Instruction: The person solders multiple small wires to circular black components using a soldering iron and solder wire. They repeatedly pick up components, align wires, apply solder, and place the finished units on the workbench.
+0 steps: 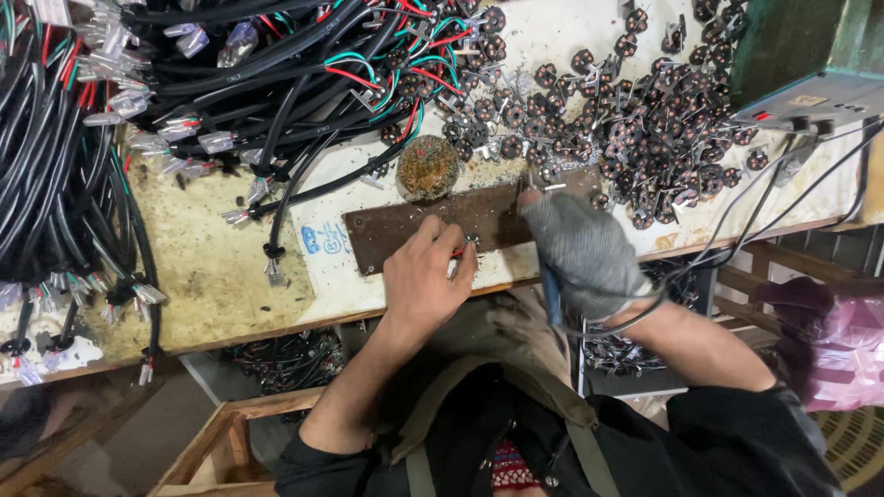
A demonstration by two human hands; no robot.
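My bare left hand point(425, 276) rests on a brown work plate point(405, 230) at the bench's front edge, pinching a thin red wire end point(458, 251) between its fingers. My right hand point(580, 248), in a grey glove, grips a blue-handled soldering iron point(551, 293) whose tip points toward the plate near the wire. A round brass-wool tip cleaner point(428, 167) sits just behind the plate. A pile of small round black connector parts point(635, 120) lies behind my right hand.
Bundles of black cables with red and green wires point(276, 74) cover the bench's back left. A grey box with leads point(810, 92) stands at the far right. A wooden crate point(221, 442) and pink bag point(838, 350) lie below the bench.
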